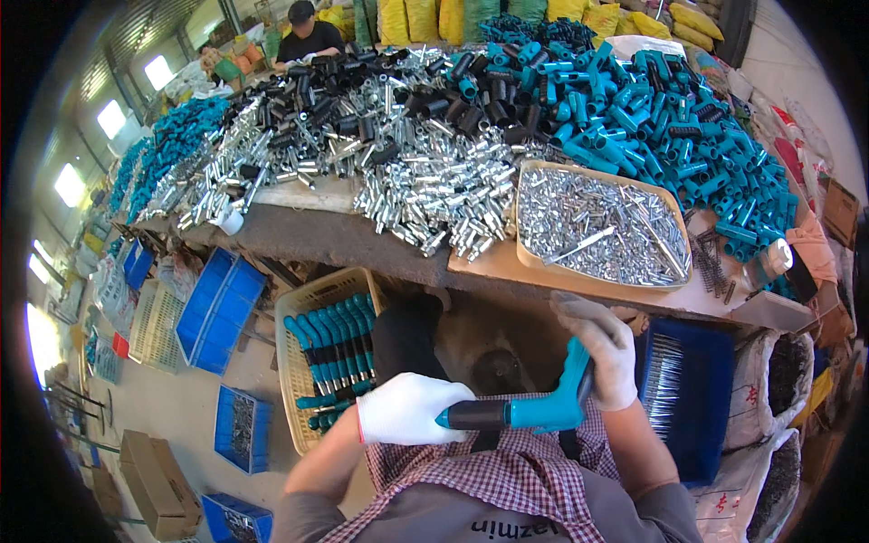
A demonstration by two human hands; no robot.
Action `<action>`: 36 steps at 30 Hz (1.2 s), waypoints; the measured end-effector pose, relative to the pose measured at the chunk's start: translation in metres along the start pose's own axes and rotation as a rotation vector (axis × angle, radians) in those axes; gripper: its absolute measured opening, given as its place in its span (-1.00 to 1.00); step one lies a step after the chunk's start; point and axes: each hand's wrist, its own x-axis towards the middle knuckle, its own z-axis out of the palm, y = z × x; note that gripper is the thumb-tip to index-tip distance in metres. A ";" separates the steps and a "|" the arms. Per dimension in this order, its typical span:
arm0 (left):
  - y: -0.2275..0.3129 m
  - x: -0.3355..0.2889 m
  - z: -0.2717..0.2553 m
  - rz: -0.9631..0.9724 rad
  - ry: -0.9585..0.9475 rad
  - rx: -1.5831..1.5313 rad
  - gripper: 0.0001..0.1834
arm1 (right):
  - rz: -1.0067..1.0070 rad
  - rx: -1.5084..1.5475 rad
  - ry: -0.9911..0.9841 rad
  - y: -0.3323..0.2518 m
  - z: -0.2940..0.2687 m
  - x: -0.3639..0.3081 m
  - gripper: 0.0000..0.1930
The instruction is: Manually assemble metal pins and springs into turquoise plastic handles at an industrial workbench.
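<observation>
A teal and black pistol-shaped tool (545, 412) lies across my lap, its grip pointing up and away from me. My left hand (412, 409), in a white glove, is closed around the black barrel end, with a teal tip showing past the fingers. My right hand (602, 348), gloved too and greyish at the fingertips, bears against the back of the teal grip. Its fingers bend over past the grip's end, and its thumb is hidden. To the left, a cream crate (291, 376) holds several similar teal and black tools in rows.
On the bench lie heaps of metal sleeves (434, 195), black tubes (471, 109) and teal housings (625, 109). A tray (523, 226) of small metal pins sits at its near edge. A blue bin (701, 407) with metal rods stands at right. Across the bench is another person (310, 41).
</observation>
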 end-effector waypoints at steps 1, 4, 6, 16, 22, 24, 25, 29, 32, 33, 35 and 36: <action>0.004 -0.002 0.001 -0.041 0.160 -0.047 -0.55 | -0.039 -0.121 0.013 0.003 -0.001 -0.001 -0.54; -0.023 0.018 0.018 -0.395 0.447 -0.183 -0.59 | -0.026 -0.142 0.232 -0.019 0.024 -0.013 -0.68; -0.032 0.014 0.041 -0.307 0.319 0.107 -0.61 | -0.174 -0.274 0.116 -0.026 0.033 -0.009 -0.72; -0.037 0.007 0.059 -0.050 0.244 0.226 -0.61 | -0.069 -0.201 0.007 -0.031 0.032 0.006 -0.72; -0.040 0.022 0.046 -0.483 0.618 -0.117 -0.63 | 0.019 -0.044 0.120 -0.035 0.049 0.000 -0.68; -0.048 0.009 0.066 -0.237 0.391 0.067 -0.65 | -0.058 -0.047 0.070 -0.024 0.046 0.006 -0.68; -0.040 0.007 0.063 -0.098 0.242 0.208 -0.67 | -0.031 0.008 -0.052 -0.012 0.027 0.013 -0.70; -0.048 0.011 0.054 -0.098 0.776 -0.007 -0.67 | 0.145 0.112 -0.019 -0.020 0.027 0.006 -0.75; -0.063 0.018 0.064 -0.248 0.532 -0.145 -0.68 | -0.211 -0.059 -0.039 -0.029 0.060 0.010 -0.77; -0.059 0.011 0.074 -0.137 0.393 0.037 -0.66 | -0.226 -0.145 -0.119 -0.026 0.051 0.017 -0.78; -0.053 0.005 0.065 0.018 0.371 0.158 -0.65 | 0.053 0.006 -0.127 -0.012 0.025 0.027 -0.77; -0.048 0.007 0.051 0.034 0.432 0.197 -0.66 | 0.178 0.111 -0.027 -0.012 0.019 0.026 -0.70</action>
